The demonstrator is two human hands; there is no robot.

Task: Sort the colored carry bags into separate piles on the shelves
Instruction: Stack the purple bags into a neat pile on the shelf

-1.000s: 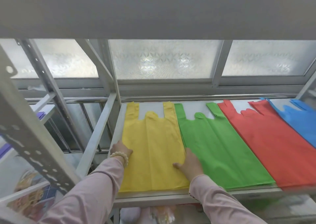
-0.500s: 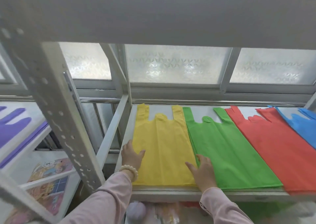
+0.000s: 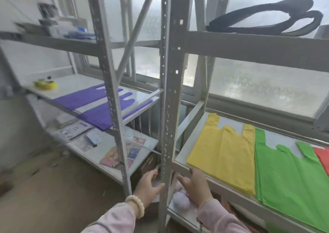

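Note:
A yellow carry bag [image 3: 224,152] lies flat on the right shelf [image 3: 179,157], with a green bag [image 3: 292,175] beside it and the edge of a red bag [image 3: 323,157] at the frame's right. Purple bags [image 3: 94,106] lie on the middle shelf of the left rack. My left hand [image 3: 148,186] hovers open, left of the steel upright [image 3: 169,108]. My right hand [image 3: 195,184] is open just below the right shelf's front edge, off the yellow bag. Both hands hold nothing.
A yellow tape roll [image 3: 46,84] sits on the left shelf behind the purple bags. Papers and booklets [image 3: 122,152] lie on the lower left shelf. A pale plush toy [image 3: 180,199] rests on the shelf under my hands. Black straps [image 3: 267,17] sit on the top right shelf.
Both hands have come off the yellow bag and drawn back below the shelf edge. My view has swung left, bringing the left rack and purple bags into sight.

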